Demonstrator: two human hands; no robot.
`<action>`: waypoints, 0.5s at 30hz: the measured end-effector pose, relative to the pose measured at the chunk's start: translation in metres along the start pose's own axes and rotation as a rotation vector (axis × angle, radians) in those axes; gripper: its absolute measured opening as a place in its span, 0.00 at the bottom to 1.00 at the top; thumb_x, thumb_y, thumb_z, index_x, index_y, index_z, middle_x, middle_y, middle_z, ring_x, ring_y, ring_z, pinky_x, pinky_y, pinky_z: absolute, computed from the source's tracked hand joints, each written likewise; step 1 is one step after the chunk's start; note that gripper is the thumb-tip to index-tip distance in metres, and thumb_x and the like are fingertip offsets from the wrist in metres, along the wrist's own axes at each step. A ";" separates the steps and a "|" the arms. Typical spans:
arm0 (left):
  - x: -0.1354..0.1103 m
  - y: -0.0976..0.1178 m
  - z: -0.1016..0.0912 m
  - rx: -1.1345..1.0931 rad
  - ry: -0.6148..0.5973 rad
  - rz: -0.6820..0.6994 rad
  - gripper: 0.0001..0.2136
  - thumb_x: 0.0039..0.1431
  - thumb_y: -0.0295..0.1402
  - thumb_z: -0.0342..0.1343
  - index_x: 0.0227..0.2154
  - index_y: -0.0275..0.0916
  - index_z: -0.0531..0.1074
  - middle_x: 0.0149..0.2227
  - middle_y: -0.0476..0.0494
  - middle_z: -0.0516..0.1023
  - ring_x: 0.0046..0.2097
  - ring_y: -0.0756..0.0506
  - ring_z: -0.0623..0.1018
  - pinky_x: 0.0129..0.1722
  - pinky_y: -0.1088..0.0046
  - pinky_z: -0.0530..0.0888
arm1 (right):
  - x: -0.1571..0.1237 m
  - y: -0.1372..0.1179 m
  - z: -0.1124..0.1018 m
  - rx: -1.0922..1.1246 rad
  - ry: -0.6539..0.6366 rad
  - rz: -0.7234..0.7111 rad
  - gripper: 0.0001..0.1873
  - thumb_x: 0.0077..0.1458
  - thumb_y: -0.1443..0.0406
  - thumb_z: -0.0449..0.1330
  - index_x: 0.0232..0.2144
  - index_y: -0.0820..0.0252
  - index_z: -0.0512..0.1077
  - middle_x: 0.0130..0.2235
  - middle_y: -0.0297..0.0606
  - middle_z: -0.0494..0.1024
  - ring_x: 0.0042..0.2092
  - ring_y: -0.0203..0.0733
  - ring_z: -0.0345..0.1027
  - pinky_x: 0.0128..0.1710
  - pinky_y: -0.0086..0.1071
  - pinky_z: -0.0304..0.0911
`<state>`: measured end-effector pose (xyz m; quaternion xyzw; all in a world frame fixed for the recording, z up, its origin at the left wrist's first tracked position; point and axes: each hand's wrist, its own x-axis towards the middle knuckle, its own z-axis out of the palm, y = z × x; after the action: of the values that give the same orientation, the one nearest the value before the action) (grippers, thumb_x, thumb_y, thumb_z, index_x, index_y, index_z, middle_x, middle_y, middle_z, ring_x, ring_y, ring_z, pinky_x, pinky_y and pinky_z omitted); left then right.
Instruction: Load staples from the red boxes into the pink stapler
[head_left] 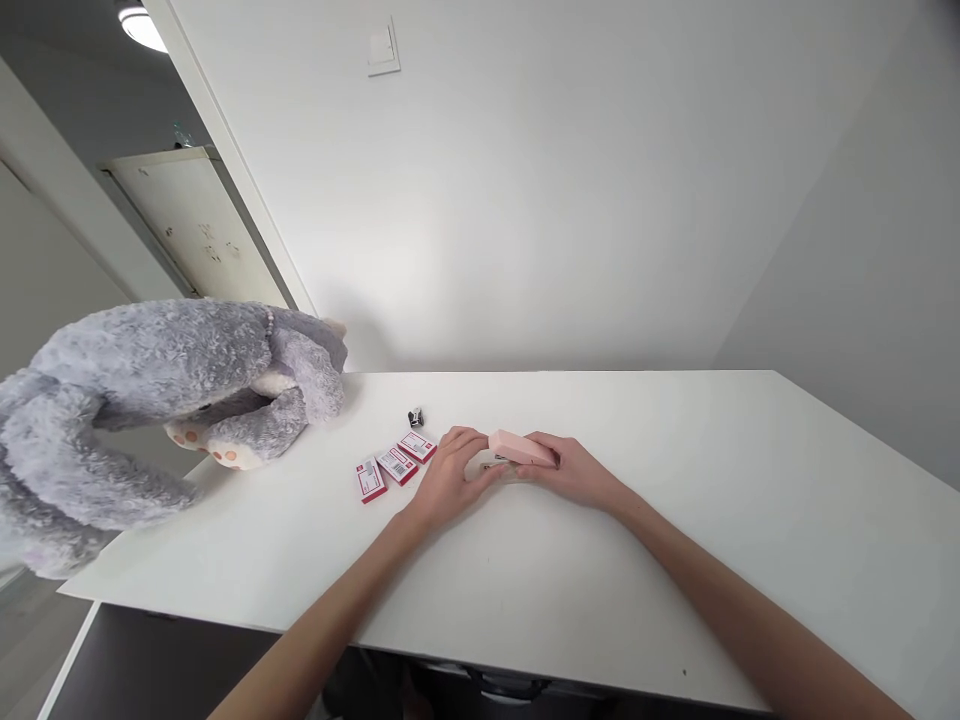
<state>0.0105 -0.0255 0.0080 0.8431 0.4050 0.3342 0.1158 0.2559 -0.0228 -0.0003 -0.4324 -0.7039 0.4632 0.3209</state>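
Note:
A pink stapler point(519, 448) lies on the white table point(675, 520), near its middle. My right hand point(574, 473) is wrapped round its right end, fingers closed on it. My left hand point(454, 474) rests on the table at the stapler's left end, fingertips curled in against its lower part; what they pinch there is too small to make out. Three small red and white boxes point(395, 465) lie in a row just left of my left hand.
A small black binder clip point(415, 417) sits behind the boxes. A large grey plush toy point(165, 400) sprawls over the table's left corner and hangs past its edge. White walls stand behind the table and to its right.

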 end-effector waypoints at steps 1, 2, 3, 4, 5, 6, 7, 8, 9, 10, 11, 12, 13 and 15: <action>0.004 0.001 0.002 -0.036 -0.019 -0.011 0.13 0.68 0.46 0.58 0.45 0.43 0.77 0.44 0.41 0.82 0.50 0.39 0.75 0.53 0.57 0.73 | -0.001 -0.001 0.000 -0.002 -0.001 0.000 0.19 0.56 0.46 0.65 0.40 0.51 0.75 0.32 0.30 0.72 0.31 0.39 0.60 0.31 0.33 0.54; 0.006 0.002 0.003 -0.067 -0.034 -0.024 0.12 0.68 0.45 0.58 0.43 0.42 0.78 0.42 0.41 0.82 0.48 0.40 0.75 0.52 0.58 0.73 | -0.001 -0.002 0.000 -0.004 -0.001 0.002 0.19 0.57 0.46 0.64 0.41 0.51 0.75 0.34 0.31 0.74 0.32 0.40 0.62 0.31 0.33 0.56; 0.008 0.003 0.004 -0.091 -0.043 -0.038 0.12 0.68 0.45 0.58 0.41 0.42 0.78 0.41 0.42 0.82 0.47 0.40 0.75 0.51 0.59 0.73 | -0.002 -0.004 0.001 -0.005 0.000 0.004 0.19 0.57 0.46 0.64 0.43 0.50 0.76 0.35 0.33 0.76 0.33 0.41 0.63 0.32 0.34 0.57; 0.008 0.003 0.005 -0.110 -0.044 -0.053 0.12 0.68 0.44 0.57 0.40 0.42 0.77 0.40 0.42 0.82 0.45 0.41 0.75 0.50 0.59 0.73 | -0.002 -0.005 0.002 -0.004 0.003 0.006 0.19 0.57 0.47 0.64 0.44 0.50 0.76 0.37 0.34 0.77 0.34 0.43 0.65 0.32 0.34 0.59; 0.007 0.004 0.005 -0.127 -0.042 -0.066 0.11 0.68 0.44 0.57 0.38 0.42 0.77 0.39 0.43 0.81 0.45 0.41 0.75 0.49 0.60 0.73 | -0.002 -0.006 0.003 -0.002 0.007 0.009 0.20 0.57 0.47 0.64 0.46 0.50 0.76 0.39 0.35 0.78 0.36 0.44 0.67 0.33 0.35 0.61; 0.006 0.004 0.005 -0.144 -0.040 -0.077 0.11 0.68 0.44 0.58 0.38 0.42 0.77 0.39 0.43 0.81 0.44 0.41 0.74 0.49 0.60 0.73 | -0.003 -0.007 0.005 -0.001 0.012 0.010 0.21 0.57 0.46 0.64 0.46 0.50 0.76 0.40 0.36 0.79 0.37 0.45 0.69 0.34 0.36 0.62; 0.005 0.005 0.006 -0.160 -0.034 -0.086 0.11 0.67 0.44 0.58 0.38 0.42 0.76 0.39 0.43 0.81 0.44 0.41 0.75 0.49 0.60 0.73 | -0.003 -0.008 0.006 -0.006 0.015 0.011 0.21 0.57 0.46 0.63 0.46 0.50 0.76 0.40 0.36 0.79 0.38 0.46 0.69 0.35 0.36 0.62; 0.003 0.006 0.006 -0.177 -0.026 -0.092 0.11 0.67 0.44 0.59 0.38 0.42 0.76 0.40 0.43 0.81 0.45 0.41 0.75 0.49 0.60 0.73 | -0.003 -0.009 0.007 -0.014 0.016 0.014 0.21 0.57 0.45 0.63 0.45 0.50 0.76 0.40 0.36 0.80 0.38 0.46 0.69 0.35 0.36 0.63; 0.001 0.007 0.006 -0.192 -0.020 -0.096 0.10 0.67 0.44 0.59 0.38 0.43 0.76 0.41 0.43 0.81 0.45 0.41 0.75 0.49 0.61 0.73 | -0.003 -0.009 0.008 -0.024 0.014 0.019 0.21 0.57 0.44 0.63 0.44 0.50 0.76 0.39 0.36 0.79 0.37 0.46 0.69 0.34 0.36 0.62; 0.000 0.008 0.007 -0.203 -0.014 -0.099 0.10 0.66 0.43 0.60 0.39 0.43 0.76 0.41 0.43 0.81 0.45 0.41 0.75 0.48 0.61 0.73 | -0.003 -0.009 0.008 -0.032 0.009 0.023 0.21 0.58 0.44 0.63 0.42 0.50 0.77 0.38 0.36 0.79 0.37 0.46 0.69 0.34 0.36 0.62; -0.001 0.009 0.007 -0.209 -0.010 -0.104 0.09 0.66 0.42 0.60 0.39 0.43 0.76 0.41 0.43 0.81 0.45 0.41 0.76 0.48 0.61 0.73 | -0.003 -0.009 0.009 -0.031 0.003 0.027 0.21 0.58 0.43 0.63 0.42 0.50 0.77 0.37 0.36 0.79 0.36 0.46 0.69 0.34 0.36 0.62; -0.003 0.010 0.008 -0.209 -0.009 -0.110 0.09 0.66 0.42 0.61 0.39 0.43 0.76 0.41 0.43 0.80 0.44 0.42 0.76 0.46 0.62 0.73 | -0.003 -0.009 0.009 -0.024 -0.004 0.029 0.21 0.58 0.44 0.63 0.42 0.50 0.77 0.38 0.35 0.79 0.36 0.46 0.69 0.34 0.36 0.62; -0.003 0.010 0.009 -0.203 -0.011 -0.120 0.09 0.66 0.42 0.61 0.37 0.43 0.76 0.39 0.43 0.79 0.43 0.43 0.76 0.45 0.63 0.73 | -0.003 -0.008 0.009 -0.012 -0.009 0.031 0.20 0.59 0.44 0.63 0.43 0.49 0.77 0.39 0.35 0.80 0.37 0.46 0.69 0.34 0.36 0.62; -0.005 0.010 0.012 -0.189 -0.012 -0.143 0.11 0.66 0.43 0.61 0.34 0.42 0.75 0.37 0.44 0.77 0.40 0.44 0.74 0.40 0.65 0.72 | -0.004 -0.008 0.008 0.010 -0.018 0.041 0.20 0.59 0.45 0.63 0.45 0.48 0.78 0.40 0.35 0.80 0.39 0.47 0.70 0.35 0.36 0.62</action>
<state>0.0222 -0.0347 0.0012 0.7994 0.4300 0.3567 0.2208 0.2483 -0.0308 0.0039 -0.4408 -0.6954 0.4772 0.3072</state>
